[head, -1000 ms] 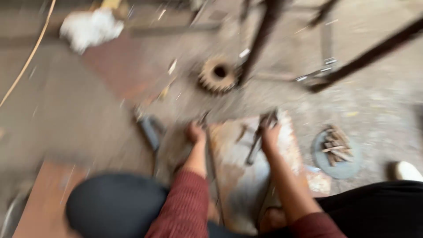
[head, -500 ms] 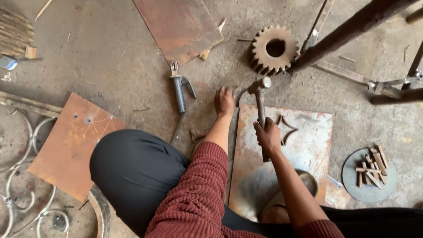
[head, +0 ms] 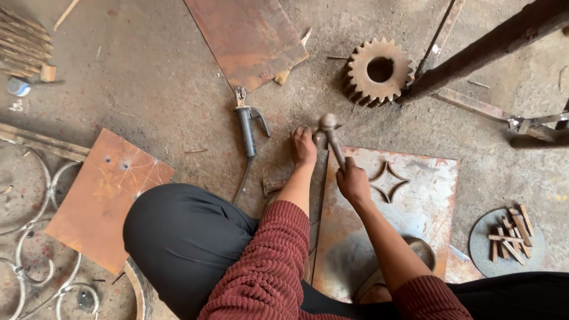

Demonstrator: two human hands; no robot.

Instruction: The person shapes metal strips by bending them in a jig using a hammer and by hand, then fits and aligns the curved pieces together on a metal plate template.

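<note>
Gripping a hammer [head: 329, 133] in closed right hand [head: 353, 182], left hand [head: 303, 146] flat beside its head, fingers open

A worn hammer [head: 332, 137] is held tilted by its handle, head raised just above the rusty plate's [head: 415, 201] far edge.

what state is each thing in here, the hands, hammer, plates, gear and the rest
right hand: closed on the hammer handle
hammer: raised, head up near the left hand
left hand: pressed flat on the floor
steel plate: lying flat, star shape cut out
gear: lying flat, rusty
welding holder: lying on the floor, unheld
round disc: loaded with small metal pieces
</note>
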